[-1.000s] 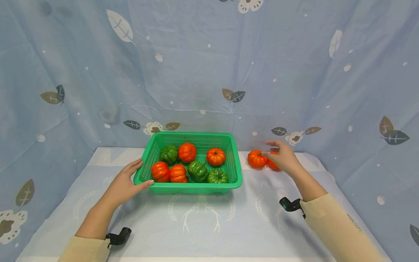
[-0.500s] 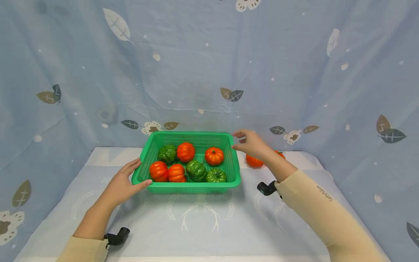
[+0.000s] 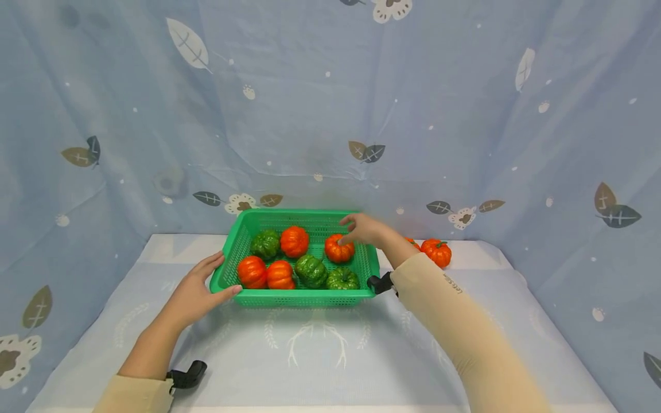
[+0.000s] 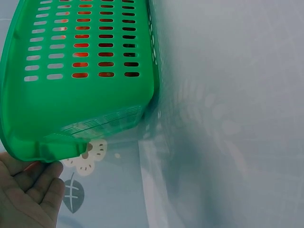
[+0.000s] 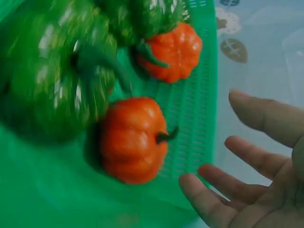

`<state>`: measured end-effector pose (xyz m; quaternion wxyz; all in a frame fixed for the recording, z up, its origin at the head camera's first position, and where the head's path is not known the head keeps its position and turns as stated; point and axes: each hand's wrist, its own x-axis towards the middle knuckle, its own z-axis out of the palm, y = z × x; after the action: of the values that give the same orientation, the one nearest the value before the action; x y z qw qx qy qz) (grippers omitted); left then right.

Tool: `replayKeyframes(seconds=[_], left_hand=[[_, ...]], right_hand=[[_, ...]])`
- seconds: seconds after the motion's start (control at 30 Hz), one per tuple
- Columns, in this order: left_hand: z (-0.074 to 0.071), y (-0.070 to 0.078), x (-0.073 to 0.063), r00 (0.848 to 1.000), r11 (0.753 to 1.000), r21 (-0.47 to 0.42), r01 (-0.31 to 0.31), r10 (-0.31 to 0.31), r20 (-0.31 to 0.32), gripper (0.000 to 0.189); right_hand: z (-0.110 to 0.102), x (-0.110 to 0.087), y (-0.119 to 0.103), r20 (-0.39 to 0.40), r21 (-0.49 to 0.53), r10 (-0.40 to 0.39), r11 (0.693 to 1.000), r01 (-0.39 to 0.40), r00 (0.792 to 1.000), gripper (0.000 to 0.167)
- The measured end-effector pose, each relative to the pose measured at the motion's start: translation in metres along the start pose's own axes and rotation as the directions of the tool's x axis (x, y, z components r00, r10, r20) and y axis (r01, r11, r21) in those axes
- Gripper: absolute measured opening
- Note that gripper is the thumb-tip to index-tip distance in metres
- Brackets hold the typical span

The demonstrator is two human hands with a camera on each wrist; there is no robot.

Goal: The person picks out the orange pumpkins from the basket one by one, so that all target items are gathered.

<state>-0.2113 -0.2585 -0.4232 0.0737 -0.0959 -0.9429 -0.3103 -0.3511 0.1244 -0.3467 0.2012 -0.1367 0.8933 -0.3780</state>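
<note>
A green perforated basket (image 3: 304, 296) holds several small orange and green pumpkins. My left hand (image 3: 193, 295) rests at its left front corner, thumb on the front rim and fairly straight fingers along the side. In the left wrist view, the fingertips of that hand (image 4: 31, 190) touch the rim from outside. Over the right end of the basket hovers my right hand (image 3: 365, 229), above an orange pumpkin (image 3: 338, 250). The right wrist view shows this hand (image 5: 256, 185) with spread fingers and nothing in them, apart from the orange pumpkin (image 5: 133, 140) and the large-looking green pumpkin (image 5: 52, 71).
Two more orange pumpkins lie on the table right of the basket; one orange pumpkin (image 3: 436, 253) shows well, the other is mostly behind the right forearm. A patterned blue curtain (image 3: 310, 115) encloses the back and sides. A light cloth (image 3: 320, 367) covers the table.
My right hand has moved left, from beside the two loose orange pumpkins, across the basket's right rim to above the pumpkin inside. The left hand and basket stay put.
</note>
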Motion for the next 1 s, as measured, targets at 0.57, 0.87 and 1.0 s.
replayKeyframes(seconds=[0.57, 0.87, 1.0], left_hand=[[0.001, -0.001, 0.001, 1.000, 1.000, 0.022, 0.009, -0.009, 0.002, 0.094], [0.000, 0.003, -0.001, 1.000, 1.000, 0.013, 0.014, -0.014, 0.001, 0.094], [-0.002, 0.004, -0.001, 1.000, 1.000, 0.010, 0.018, -0.018, 0.001, 0.093]], right_hand=[[0.024, 0.037, 0.009, 0.016, 0.130, 0.106, 0.986, -0.107, 0.994, 0.066], [0.037, 0.043, 0.017, 0.006, 0.044, 0.091, 0.995, -0.091, 0.996, 0.064], [0.042, 0.047, 0.017, -0.017, -0.009, 0.073, 0.997, -0.073, 0.997, 0.065]])
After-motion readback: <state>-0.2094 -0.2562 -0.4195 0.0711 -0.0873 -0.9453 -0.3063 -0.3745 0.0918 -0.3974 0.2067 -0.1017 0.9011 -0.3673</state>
